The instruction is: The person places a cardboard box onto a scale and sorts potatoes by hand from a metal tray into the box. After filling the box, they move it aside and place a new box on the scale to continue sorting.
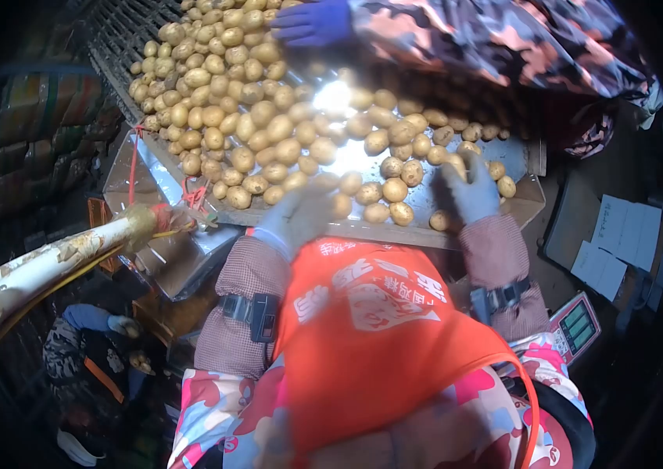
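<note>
Many potatoes (273, 129) lie spread over a metal sorting tray (347, 160). My left hand (302, 216), in a pale glove and blurred by motion, is at the tray's near edge, close to a potato (340, 205); its fingers are too smeared to read. Farther right, my right hand (472, 187), also gloved, reaches over the tray with its fingers around a potato (456, 164). Several loose potatoes lie between the two hands.
A co-worker's blue-gloved hand (312, 23) reaches over the far side. A peeling pole (58, 262) juts in from the left. Another person (93, 352) is at lower left. A scale (576, 327) and papers (627, 230) are at right.
</note>
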A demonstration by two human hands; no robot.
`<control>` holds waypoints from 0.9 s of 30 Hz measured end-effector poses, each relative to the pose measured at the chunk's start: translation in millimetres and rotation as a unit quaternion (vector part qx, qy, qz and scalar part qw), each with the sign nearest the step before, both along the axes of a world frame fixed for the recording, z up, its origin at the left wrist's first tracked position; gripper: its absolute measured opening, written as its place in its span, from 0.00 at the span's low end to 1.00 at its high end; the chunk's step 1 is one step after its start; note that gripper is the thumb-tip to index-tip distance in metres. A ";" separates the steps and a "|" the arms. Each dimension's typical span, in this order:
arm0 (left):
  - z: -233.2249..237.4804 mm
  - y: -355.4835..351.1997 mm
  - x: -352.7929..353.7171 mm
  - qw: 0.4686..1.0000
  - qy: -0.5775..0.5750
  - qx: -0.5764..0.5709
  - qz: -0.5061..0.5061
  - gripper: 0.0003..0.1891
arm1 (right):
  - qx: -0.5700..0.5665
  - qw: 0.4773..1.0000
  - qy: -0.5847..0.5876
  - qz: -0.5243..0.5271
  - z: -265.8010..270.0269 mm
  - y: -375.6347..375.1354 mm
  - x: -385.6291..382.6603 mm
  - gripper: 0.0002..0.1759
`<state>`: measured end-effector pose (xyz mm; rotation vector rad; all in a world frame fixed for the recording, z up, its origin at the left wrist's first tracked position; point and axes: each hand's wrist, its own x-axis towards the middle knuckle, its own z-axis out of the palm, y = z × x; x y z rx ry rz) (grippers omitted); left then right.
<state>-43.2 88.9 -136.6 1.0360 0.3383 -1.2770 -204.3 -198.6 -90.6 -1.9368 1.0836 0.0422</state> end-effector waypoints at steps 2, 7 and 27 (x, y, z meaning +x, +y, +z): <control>25.9 -17.3 -15.9 0.994 0.090 -0.055 0.028 0.26 | 0.121 0.984 -0.096 0.086 -6.9 23.5 13.5 0.24; 16.6 -28.7 -28.1 0.970 0.174 -0.035 0.167 0.23 | -0.084 0.917 -0.193 0.339 -43.4 57.4 69.3 0.15; -31.5 41.8 -26.6 0.956 0.112 -0.173 0.211 0.15 | -0.377 0.786 0.039 0.489 -73.0 31.5 150.1 0.28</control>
